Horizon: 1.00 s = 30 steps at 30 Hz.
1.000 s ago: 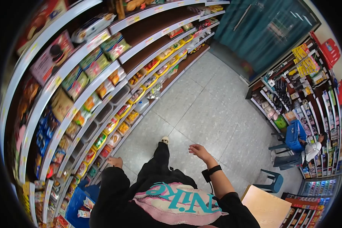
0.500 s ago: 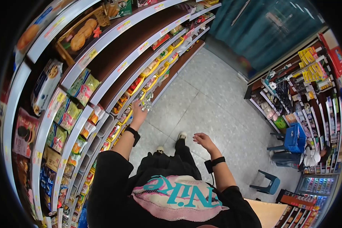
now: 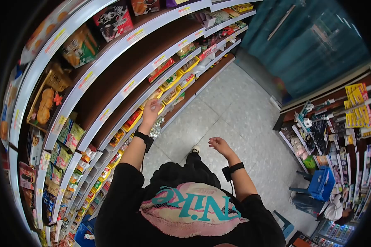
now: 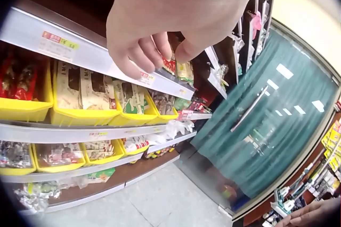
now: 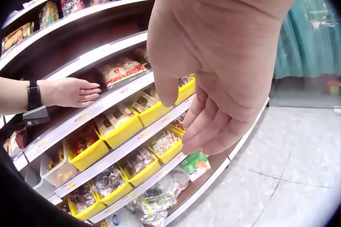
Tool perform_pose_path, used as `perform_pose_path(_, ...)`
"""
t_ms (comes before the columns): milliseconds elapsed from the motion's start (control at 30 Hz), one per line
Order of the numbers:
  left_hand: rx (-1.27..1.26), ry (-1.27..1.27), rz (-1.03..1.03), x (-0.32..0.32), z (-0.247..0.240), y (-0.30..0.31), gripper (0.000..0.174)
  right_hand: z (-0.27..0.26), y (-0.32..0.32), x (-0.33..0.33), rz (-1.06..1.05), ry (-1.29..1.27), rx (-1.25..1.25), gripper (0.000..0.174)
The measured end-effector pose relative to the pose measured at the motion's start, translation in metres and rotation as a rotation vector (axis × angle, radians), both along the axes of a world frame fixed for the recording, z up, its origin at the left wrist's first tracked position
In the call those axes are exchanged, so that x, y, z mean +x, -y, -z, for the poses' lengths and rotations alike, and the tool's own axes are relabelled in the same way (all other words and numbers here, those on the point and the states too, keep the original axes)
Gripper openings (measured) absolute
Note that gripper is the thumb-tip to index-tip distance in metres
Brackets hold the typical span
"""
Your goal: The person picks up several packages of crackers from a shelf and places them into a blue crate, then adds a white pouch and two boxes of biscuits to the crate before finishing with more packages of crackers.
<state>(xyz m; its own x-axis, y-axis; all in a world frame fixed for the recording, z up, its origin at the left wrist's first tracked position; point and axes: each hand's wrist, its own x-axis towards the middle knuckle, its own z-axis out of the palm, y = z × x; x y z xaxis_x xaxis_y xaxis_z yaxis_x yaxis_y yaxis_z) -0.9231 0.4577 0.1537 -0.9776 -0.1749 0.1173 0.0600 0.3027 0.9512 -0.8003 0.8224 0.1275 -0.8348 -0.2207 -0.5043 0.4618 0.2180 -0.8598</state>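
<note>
My left hand (image 3: 151,110) reaches out beside the shelves, its fingers loosely bent and nothing in them. In the left wrist view this hand (image 4: 170,25) overlaps a white shelf edge with price tags, above yellow bins (image 4: 88,111) of packaged food. From the right wrist view, the left hand (image 5: 75,92) appears close to a red-and-white bag (image 5: 123,71) on a shelf. Over the floor in front of my body, my right hand (image 3: 221,147) hangs with relaxed fingers and holds nothing.
Shelves of snacks run along my left, with a blue crate (image 3: 84,232) low down. A green curtain (image 3: 313,53) hangs behind glass ahead. At right stand another rack, a blue basket (image 3: 320,184), a stool (image 3: 283,224) and a person in a white top (image 3: 334,210).
My left hand has risen from low at my side and reached forward along the shelves. The right hand stays in front of my body. My view has shifted as I step.
</note>
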Motion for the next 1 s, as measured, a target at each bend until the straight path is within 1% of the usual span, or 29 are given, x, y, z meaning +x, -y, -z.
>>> perform_pose_path(33, -0.042, -0.052, -0.096, -0.011, -0.005, -0.005, 0.031, 0.001, -0.010, -0.017, -0.011, 0.003, -0.008, 0.033)
perform_pose_path(67, -0.070, -0.032, -0.157, -0.020, -0.009, -0.010, 0.036, 0.002, -0.020, -0.033, -0.007, 0.008, -0.013, 0.030)
perform_pose_path(100, -0.078, -0.018, -0.168, -0.028, -0.011, -0.010, 0.036, 0.003, -0.027, -0.047, -0.004, 0.016, -0.016, 0.028)
perform_pose_path(167, -0.339, -0.098, -0.304, -0.042, -0.016, -0.013, 0.042, 0.006, -0.037, -0.066, -0.012, 0.031, -0.019, 0.026)
perform_pose_path(200, -0.341, -0.093, -0.314, -0.049, -0.017, -0.014, 0.042, 0.006, -0.041, -0.078, -0.040, 0.025, -0.027, 0.027)
perform_pose_path(267, -0.411, -0.150, -0.455, -0.064, -0.019, -0.013, 0.049, 0.007, -0.045, -0.103, -0.077, 0.020, -0.036, 0.027)
perform_pose_path(300, -0.415, -0.142, -0.462, -0.071, -0.017, -0.012, 0.049, 0.008, -0.046, -0.113, -0.087, 0.020, -0.027, 0.028)
perform_pose_path(367, -0.570, -0.066, -0.631, -0.090, -0.014, -0.007, 0.058, 0.010, -0.045, -0.135, -0.102, 0.020, -0.021, 0.028)
perform_pose_path(400, -0.610, -0.030, -0.659, -0.098, -0.014, -0.004, 0.070, 0.013, -0.045, -0.147, -0.115, 0.015, -0.027, 0.029)
perform_pose_path(433, -0.613, -0.029, -0.661, -0.107, -0.013, -0.003, 0.070, 0.015, -0.043, -0.158, -0.127, 0.010, -0.033, 0.031)
perform_pose_path(500, -0.628, 0.070, -0.741, -0.121, -0.010, -0.003, 0.079, 0.012, -0.040, -0.179, -0.123, 0.016, -0.030, 0.030)
perform_pose_path(533, -0.566, 0.199, -0.633, -0.127, -0.010, 0.004, 0.088, 0.007, -0.038, -0.190, -0.117, 0.018, -0.023, 0.030)
perform_pose_path(567, -0.592, 0.277, -0.651, -0.132, -0.008, 0.003, 0.091, 0.002, -0.034, -0.202, -0.114, 0.015, -0.015, 0.030)
perform_pose_path(633, -0.628, 0.380, -0.769, -0.143, 0.007, 0.003, 0.083, -0.004, -0.032, -0.224, -0.140, 0.001, -0.028, 0.029)
perform_pose_path(700, -0.719, 0.300, -0.768, -0.147, 0.020, 0.011, 0.077, -0.007, -0.031, -0.251, -0.170, -0.038, -0.015, 0.029)
perform_pose_path(733, -0.630, 0.191, -0.662, -0.143, 0.011, 0.015, 0.066, -0.006, -0.029, -0.263, -0.196, -0.068, -0.012, 0.029)
perform_pose_path(767, -0.673, 0.130, -0.654, -0.143, 0.003, 0.014, 0.055, -0.003, -0.028, -0.278, -0.194, -0.071, -0.013, 0.029)
perform_pose_path(833, -0.578, 0.059, -0.546, -0.143, 0.000, 0.021, 0.047, 0.002, -0.025, -0.304, -0.210, -0.118, -0.018, 0.028)
perform_pose_path(867, -0.583, 0.064, -0.544, -0.141, 0.000, 0.022, 0.047, 0.006, -0.020, -0.315, -0.205, -0.153, -0.025, 0.028)
perform_pose_path(933, -0.463, 0.014, -0.477, -0.139, 0.005, 0.027, 0.039, -0.014, -0.007, -0.331, -0.210, -0.127, -0.040, 0.028)
perform_pose_path(967, -0.450, -0.020, -0.447, -0.140, 0.008, 0.029, 0.036, -0.026, 0.000, -0.343, -0.217, -0.113, -0.050, 0.028)
perform_pose_path(1000, -0.453, -0.036, -0.453, -0.141, 0.004, 0.028, 0.036, -0.026, 0.007, -0.356, -0.239, -0.140, -0.083, 0.028)
